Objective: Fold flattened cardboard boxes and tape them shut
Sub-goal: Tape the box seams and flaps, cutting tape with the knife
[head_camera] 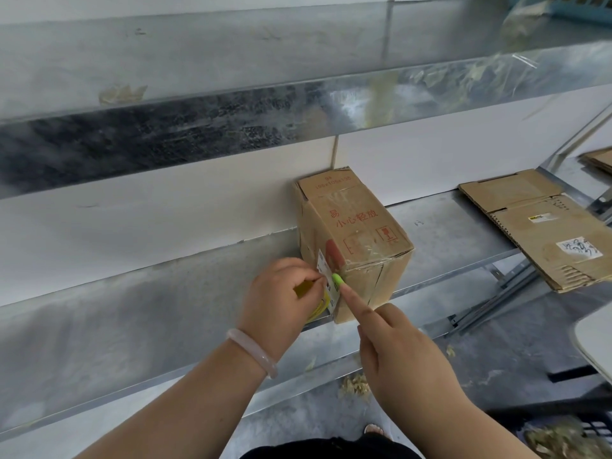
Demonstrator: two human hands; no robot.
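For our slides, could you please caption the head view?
Left hand holds a tape roll against a cardboard box; right hand presses its corner with one finger.

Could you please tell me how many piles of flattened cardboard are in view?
2. One pile lies on the metal shelf, right of the standing box; a second pile sits at the far right edge, cut off. More may be hidden.

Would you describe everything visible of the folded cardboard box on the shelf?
The box is brown cardboard, folded up, with red print on top, clear tape over seams and a white label at the near corner. It stands on the shelf against the wall. The left hand, gripping a yellow roll, and a forefinger of the right hand touch that corner.
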